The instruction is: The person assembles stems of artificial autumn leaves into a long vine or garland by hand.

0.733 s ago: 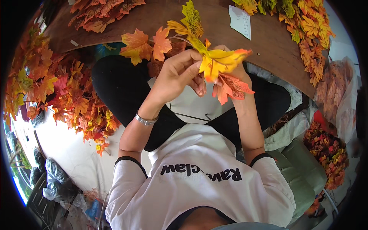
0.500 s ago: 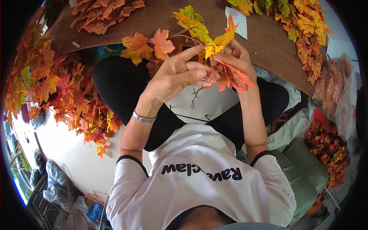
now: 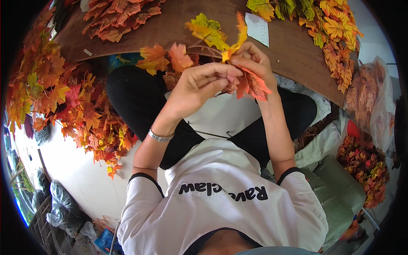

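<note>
In front of me hangs an artificial maple leaf garland [image 3: 196, 43] with yellow, orange and red leaves along a thin brown stem. My right hand [image 3: 256, 63] is closed on the stem, between an upright yellow leaf [image 3: 239, 38] and a red leaf [image 3: 256, 86]. Close beside it, my left hand [image 3: 199, 87] has its fingertips pinched together at the stem below the yellow leaf. The exact spot it grips is partly covered by its own fingers. On the left, orange leaves [image 3: 180, 57] dangle above my left hand.
A brown table [image 3: 178, 17] curves across the far side, bearing piled orange leaves [image 3: 121, 17], a white paper slip [image 3: 257, 29] and yellow-orange leaves [image 3: 333, 25]. Leaf garlands [image 3: 80, 102] hang at the left. Clear plastic bags [image 3: 382, 102] and a green padded seat [image 3: 335, 193] stand at the right.
My left hand has turned and drawn its fingers in from a looser pose, closer to my right hand. The garland and right hand have shifted slightly left.
</note>
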Motion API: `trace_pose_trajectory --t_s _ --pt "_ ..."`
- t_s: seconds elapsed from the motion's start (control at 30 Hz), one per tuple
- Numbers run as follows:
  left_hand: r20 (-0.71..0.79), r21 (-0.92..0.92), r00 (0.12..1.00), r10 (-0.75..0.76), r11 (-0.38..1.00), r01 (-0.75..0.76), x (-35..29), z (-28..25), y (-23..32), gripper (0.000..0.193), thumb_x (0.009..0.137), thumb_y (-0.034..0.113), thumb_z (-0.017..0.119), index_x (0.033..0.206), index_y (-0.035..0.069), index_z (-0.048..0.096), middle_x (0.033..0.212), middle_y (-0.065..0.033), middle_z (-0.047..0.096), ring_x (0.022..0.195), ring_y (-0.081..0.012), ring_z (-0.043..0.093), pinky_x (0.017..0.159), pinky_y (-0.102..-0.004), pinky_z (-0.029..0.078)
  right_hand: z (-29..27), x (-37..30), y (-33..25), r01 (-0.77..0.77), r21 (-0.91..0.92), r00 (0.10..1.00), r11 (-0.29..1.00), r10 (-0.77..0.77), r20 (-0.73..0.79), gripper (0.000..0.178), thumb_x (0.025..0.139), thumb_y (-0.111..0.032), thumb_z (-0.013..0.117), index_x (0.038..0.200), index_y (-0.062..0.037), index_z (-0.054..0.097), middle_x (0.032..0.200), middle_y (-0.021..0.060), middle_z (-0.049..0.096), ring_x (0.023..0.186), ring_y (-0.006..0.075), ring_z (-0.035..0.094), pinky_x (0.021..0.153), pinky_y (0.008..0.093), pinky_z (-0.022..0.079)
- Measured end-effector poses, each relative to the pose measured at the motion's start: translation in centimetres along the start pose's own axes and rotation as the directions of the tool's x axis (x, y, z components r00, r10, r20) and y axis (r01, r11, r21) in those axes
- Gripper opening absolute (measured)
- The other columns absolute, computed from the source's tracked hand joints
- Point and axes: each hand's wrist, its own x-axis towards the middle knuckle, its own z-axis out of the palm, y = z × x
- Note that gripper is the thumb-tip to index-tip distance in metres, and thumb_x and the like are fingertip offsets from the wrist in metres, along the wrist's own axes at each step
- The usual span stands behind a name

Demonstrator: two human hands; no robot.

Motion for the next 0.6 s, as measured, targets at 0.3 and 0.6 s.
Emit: trace_pose_trajectory --t_s 0.3,0.6 --pt "0.068 0.668 0.956 0.286 0.698 -0.257 -0.6 1.5 0.8 0.022 0.074 0.001 0.062 0.096 0.002 0.060 0.084 -0.0114 0.062 0.071 -0.0212 0.062 0.064 -0.0266 0.050 0.8 -0.1 0.5 -0.099 0.043 0.988 0.994 0.093 0.120 0.012 0.076 0.003 0.059 0.083 -0.0027 0.052 0.078 0.0048 0.058 0.068 0.0083 0.056 0.059 0.0177 0.045" --pt "0.275 0.797 0.912 0.304 0.459 -0.393 0.0 1.1 2.9 0.015 0.070 0.002 0.064 0.085 0.005 0.060 0.072 -0.0077 0.060 0.062 -0.0225 0.057 0.054 -0.0282 0.045 -0.5 0.1 0.9 -0.185 -0.001 0.962 0.983 0.181 0.204 0.013 0.075 -0.001 0.062 0.082 -0.0033 0.051 0.066 0.0018 0.054 0.053 0.0071 0.050 0.048 0.0174 0.040"
